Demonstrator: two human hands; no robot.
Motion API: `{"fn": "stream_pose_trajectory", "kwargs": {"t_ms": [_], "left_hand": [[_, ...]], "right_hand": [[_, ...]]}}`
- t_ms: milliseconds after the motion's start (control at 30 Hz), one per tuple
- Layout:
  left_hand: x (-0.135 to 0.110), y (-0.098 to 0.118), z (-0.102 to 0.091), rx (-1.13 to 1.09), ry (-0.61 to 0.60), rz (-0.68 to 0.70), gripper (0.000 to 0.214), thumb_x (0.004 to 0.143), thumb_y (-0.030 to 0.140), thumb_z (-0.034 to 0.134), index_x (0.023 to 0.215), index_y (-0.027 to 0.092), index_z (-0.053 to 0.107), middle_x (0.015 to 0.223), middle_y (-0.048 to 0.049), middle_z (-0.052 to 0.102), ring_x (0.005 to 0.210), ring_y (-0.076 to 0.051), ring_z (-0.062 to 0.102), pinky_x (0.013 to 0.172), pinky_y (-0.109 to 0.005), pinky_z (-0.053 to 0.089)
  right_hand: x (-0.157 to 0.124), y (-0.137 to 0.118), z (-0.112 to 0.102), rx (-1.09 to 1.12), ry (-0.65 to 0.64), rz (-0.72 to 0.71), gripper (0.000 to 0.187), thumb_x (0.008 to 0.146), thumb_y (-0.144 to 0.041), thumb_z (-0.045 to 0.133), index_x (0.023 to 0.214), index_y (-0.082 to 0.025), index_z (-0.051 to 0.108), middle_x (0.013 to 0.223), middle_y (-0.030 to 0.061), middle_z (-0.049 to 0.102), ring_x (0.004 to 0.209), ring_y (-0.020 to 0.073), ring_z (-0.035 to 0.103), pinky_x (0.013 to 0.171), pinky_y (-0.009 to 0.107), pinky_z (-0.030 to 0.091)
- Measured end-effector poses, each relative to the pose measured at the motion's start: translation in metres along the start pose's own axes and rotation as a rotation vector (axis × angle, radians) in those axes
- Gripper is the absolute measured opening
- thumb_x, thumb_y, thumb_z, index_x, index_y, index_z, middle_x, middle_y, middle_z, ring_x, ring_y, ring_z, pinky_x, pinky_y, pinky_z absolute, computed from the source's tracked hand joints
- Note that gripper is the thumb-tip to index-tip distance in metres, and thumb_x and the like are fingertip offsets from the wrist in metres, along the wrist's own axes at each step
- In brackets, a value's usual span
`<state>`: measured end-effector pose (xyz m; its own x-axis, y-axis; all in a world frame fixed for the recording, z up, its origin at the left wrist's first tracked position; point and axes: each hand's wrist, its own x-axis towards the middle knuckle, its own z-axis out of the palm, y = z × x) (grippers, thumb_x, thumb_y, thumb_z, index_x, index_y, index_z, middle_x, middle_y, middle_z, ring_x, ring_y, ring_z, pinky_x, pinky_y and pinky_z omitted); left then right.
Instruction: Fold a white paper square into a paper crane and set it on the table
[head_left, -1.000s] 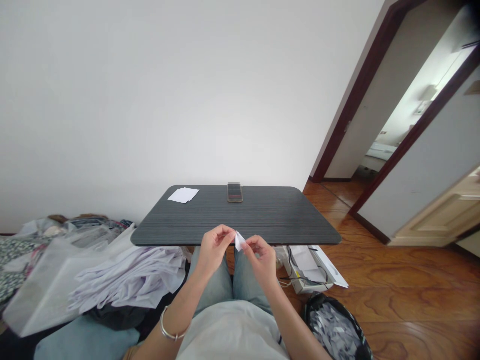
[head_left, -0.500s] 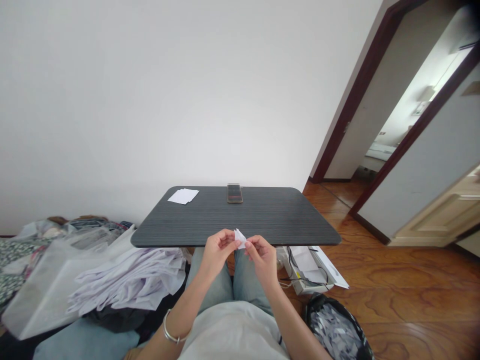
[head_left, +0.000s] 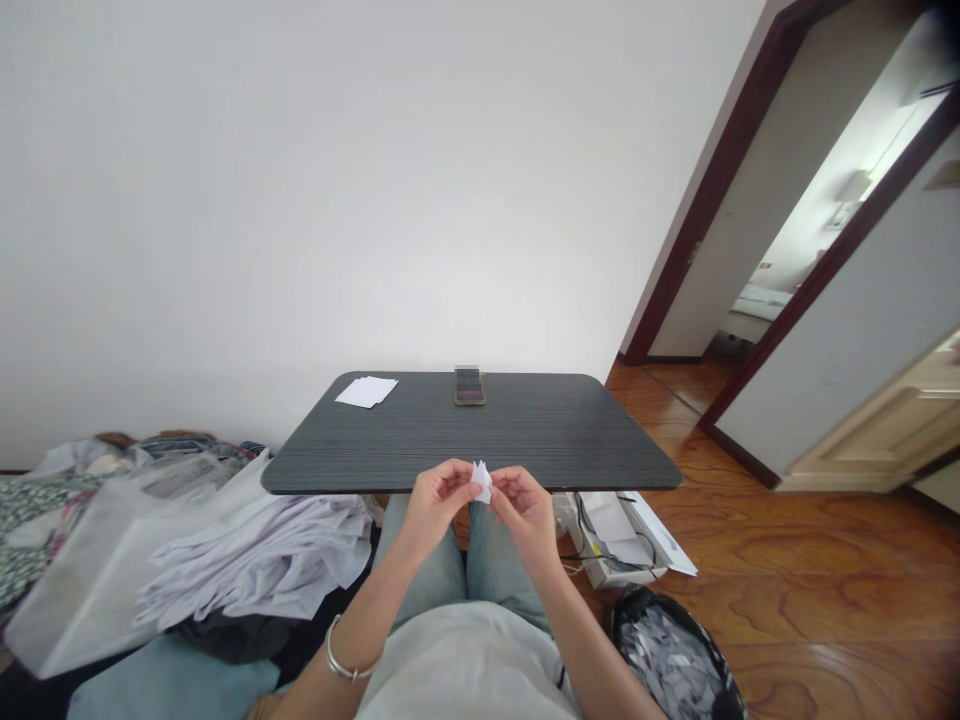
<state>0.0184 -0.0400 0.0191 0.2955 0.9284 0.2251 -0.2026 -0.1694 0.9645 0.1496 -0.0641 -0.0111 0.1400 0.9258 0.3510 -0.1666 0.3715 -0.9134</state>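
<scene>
From the head view, our left hand (head_left: 441,498) and right hand (head_left: 529,510) have drawn closer over the last second and now almost meet. Both pinch a small folded paper (head_left: 481,481), its white points standing up between them. It is held in the air, just in front of the near edge of the dark table (head_left: 525,440) and above our jeans (head_left: 424,570). A silver bangle (head_left: 342,650) circles our left wrist.

Farther along the table lie a small stack of white sheets (head_left: 366,391) and, near the far edge, a phone (head_left: 469,385) standing upright. We can read no brand, label or writing on the paper, the sheets or the phone. A white bag (head_left: 97,570) and crumpled white cloth (head_left: 255,560) lie to our left, and a black bag (head_left: 671,650) sits on the wooden floor (head_left: 817,600) to our right.
</scene>
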Motion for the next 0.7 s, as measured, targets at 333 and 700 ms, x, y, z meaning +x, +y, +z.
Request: {"fn": "stream_pose_trajectory", "kwargs": {"t_ms": [333,700], "left_hand": [[-0.002,-0.001,0.001,0.036,-0.013,-0.077,0.021,0.065,0.027,0.072,0.080,0.013,0.069,0.065,-0.0022,0.065,0.058,-0.012,0.053,0.057,-0.022,0.039],[0.000,-0.003,-0.003,0.165,-0.083,-0.001,0.017,0.069,0.027,0.066,0.079,0.017,0.075,0.060,-0.0004,0.057,0.056,-0.010,0.042,0.054,-0.021,0.033]], "right_hand": [[0.004,-0.002,-0.009,-0.206,0.043,-0.129,0.010,0.077,-0.027,0.062,0.075,-0.020,0.055,0.065,-0.0016,0.053,0.058,0.0119,0.050,0.052,0.023,0.039],[0.010,-0.013,-0.019,-0.243,-0.112,-0.189,0.004,0.077,-0.022,0.060,0.076,-0.020,0.059,0.067,-0.0011,0.051,0.057,0.0115,0.047,0.050,0.023,0.037]]}}
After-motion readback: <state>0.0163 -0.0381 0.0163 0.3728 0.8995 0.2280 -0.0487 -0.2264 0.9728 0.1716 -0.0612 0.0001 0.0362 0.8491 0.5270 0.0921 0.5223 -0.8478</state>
